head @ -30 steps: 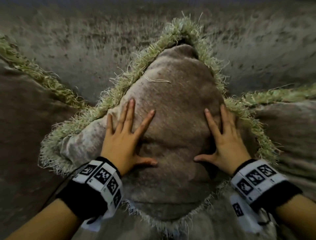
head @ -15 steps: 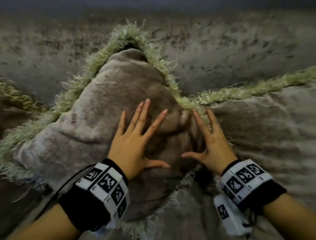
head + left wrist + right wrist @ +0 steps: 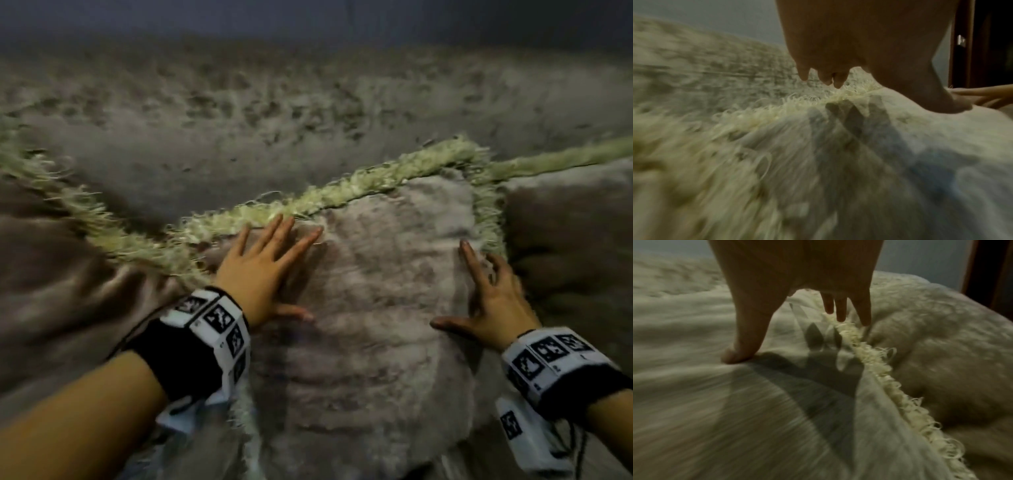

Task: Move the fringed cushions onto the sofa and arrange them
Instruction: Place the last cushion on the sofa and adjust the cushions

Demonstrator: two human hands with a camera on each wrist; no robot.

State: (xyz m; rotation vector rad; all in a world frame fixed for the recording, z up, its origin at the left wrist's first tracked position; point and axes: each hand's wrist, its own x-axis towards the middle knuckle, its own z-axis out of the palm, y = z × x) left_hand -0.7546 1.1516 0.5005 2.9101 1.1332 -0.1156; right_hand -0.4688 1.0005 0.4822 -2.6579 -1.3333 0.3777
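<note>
A plush grey-brown cushion [image 3: 383, 291] with a pale green fringe [image 3: 342, 192] leans against the sofa back [image 3: 239, 113], its top edge now nearly level. My left hand [image 3: 263, 270] lies flat on its upper left part, fingers spread straight, tips at the fringe [image 3: 838, 95]. My right hand [image 3: 489, 294] rests open on its right side, thumb [image 3: 735, 353] pressing the fabric and fingers by the side fringe [image 3: 865, 350]. A second fringed cushion [image 3: 575, 233] sits at the right, and a third [image 3: 51, 274] at the left.
The textured sofa back fills the top of the head view under a dark wall. A dark wooden door frame [image 3: 962, 43] stands beyond the sofa's right end. The cushions crowd the seat on both sides.
The middle cushion has been turned from standing on its corner to lying with its top edge level. Both hands shifted with it, staying flat on its face.
</note>
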